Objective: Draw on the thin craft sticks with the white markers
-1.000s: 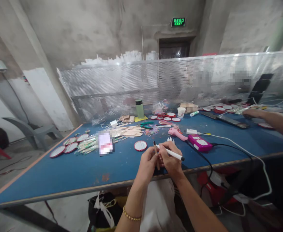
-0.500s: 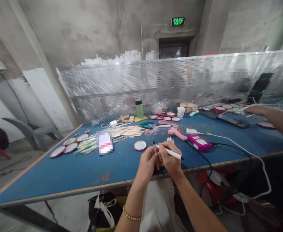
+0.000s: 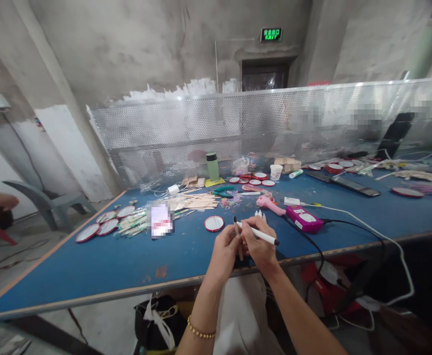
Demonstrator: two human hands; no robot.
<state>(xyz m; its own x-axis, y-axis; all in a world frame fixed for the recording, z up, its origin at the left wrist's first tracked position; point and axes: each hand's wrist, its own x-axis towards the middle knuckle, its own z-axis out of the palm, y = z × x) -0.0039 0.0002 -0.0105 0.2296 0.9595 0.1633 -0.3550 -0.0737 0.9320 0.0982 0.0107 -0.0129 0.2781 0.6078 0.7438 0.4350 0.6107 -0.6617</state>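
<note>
My left hand (image 3: 225, 246) is closed on a thin wooden stick (image 3: 241, 252), which stands nearly upright with a dark upper end. My right hand (image 3: 262, 244) grips a white marker pen (image 3: 262, 235) with a black rear end. The pen's front points left and meets or nearly meets the stick's upper part; its tip is too small to make out. Several white pointed ends (image 3: 260, 214) show just behind my right hand. Beyond my left hand, a round white disc with a red rim (image 3: 214, 224) lies flat on the blue table (image 3: 108, 268).
Ahead lie wooden sticks (image 3: 201, 201), green-handled pliers (image 3: 223, 189), a pink glue gun (image 3: 269, 203) and a purple box (image 3: 304, 219) with cables. A green bottle (image 3: 212, 167) and paper cup (image 3: 276, 172) stand near the perforated metal screen (image 3: 186, 128). A person's hand (image 3: 1, 199) shows far left.
The other person's arm at the right has left the view, uncovering items there. Another person's hand has appeared at the left edge. My hands keep nearly the same pose, pen at the stick.
</note>
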